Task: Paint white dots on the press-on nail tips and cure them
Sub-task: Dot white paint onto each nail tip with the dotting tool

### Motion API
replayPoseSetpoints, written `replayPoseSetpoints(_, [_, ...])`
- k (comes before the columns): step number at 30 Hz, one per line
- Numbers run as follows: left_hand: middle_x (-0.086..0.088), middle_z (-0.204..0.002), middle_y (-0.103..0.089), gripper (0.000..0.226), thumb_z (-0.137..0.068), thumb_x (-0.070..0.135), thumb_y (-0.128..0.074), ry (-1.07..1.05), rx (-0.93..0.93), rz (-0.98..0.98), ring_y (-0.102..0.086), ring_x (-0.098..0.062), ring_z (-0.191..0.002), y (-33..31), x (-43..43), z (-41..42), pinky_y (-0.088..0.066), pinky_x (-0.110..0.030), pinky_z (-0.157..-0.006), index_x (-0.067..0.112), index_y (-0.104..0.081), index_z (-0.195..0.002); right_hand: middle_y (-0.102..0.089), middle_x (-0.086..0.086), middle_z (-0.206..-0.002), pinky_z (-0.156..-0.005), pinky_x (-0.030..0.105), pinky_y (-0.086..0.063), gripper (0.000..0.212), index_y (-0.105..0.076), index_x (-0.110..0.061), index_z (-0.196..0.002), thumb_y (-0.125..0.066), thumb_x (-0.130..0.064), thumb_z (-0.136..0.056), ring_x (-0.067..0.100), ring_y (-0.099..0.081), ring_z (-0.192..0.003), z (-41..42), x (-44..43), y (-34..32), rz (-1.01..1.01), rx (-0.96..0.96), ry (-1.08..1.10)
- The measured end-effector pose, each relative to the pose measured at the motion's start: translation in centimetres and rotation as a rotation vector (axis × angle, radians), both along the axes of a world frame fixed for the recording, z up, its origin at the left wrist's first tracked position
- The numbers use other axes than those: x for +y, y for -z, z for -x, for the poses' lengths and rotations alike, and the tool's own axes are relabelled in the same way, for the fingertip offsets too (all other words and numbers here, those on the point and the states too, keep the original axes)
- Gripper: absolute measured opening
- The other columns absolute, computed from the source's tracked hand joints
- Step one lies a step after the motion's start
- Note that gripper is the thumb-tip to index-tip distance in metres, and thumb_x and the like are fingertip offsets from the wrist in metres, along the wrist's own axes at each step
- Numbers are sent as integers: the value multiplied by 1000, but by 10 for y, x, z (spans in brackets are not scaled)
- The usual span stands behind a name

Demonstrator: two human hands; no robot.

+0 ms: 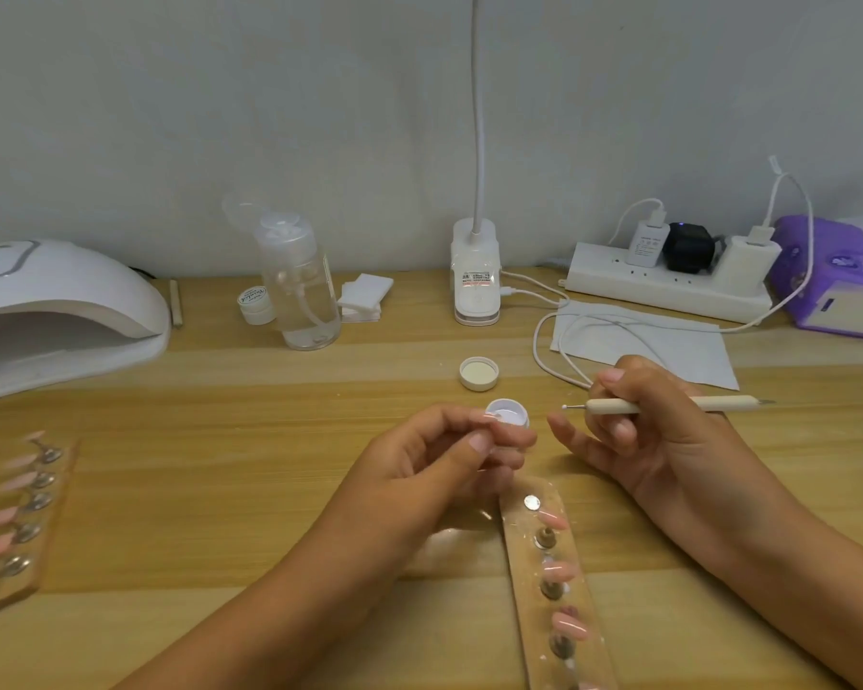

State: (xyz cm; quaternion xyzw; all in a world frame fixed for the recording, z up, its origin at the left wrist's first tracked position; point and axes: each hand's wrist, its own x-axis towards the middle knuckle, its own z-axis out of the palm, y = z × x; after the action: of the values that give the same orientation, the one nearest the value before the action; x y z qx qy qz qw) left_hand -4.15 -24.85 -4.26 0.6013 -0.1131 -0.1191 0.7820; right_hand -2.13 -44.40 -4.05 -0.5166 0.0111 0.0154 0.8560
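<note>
Head view looks down on a wooden table (220, 490) where both hands work close together. The left hand (434, 455) holds a small open pot of white paint (508, 415), its fingers (474, 418) and thumb curled round the pot's sides. The right hand (643, 430) pinches a dotting pen (668, 404) between thumb and fingers; the pen lies nearly level, and its small ball tip points left, just beside the pot's rim but apart from it. The pot's lid (479, 373) lies upturned on the table just beyond the pot. A clear holder strip (524, 580) lies below the hands with pink nail tips (559, 570) standing along it. A second strip (46, 515) of pink tips sits at the far left, in front of the white curing lamp (61, 311). A clear bottle (300, 286) and a power strip (668, 291) stand by the wall.
</note>
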Motion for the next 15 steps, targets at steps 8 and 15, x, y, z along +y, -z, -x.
replayPoseSetpoints(8, [-2, -75, -65, 21, -79, 17, -58, 62, 134, 142, -62, -8, -67, 0, -8, 3, -53, -15, -65, 13, -78, -86, -36, 3, -50, -75, 34, -57, 30, -43, -13, -60, -69, -24, -70, 10, -40, -49, 1, 0, 0, 25, -7, -44])
replayPoseSetpoints(15, [-4, -76, -68, 19, -81, 25, -55, -14, 112, 148, -61, -9, -65, -1, -8, 2, -52, -17, -62, 25, -73, -76, -36, 2, -51, -75, 33, -57, 29, -42, -14, -60, -64, -22, -77, 9, -40, -49, 4, 1, -2, 30, -49, -74])
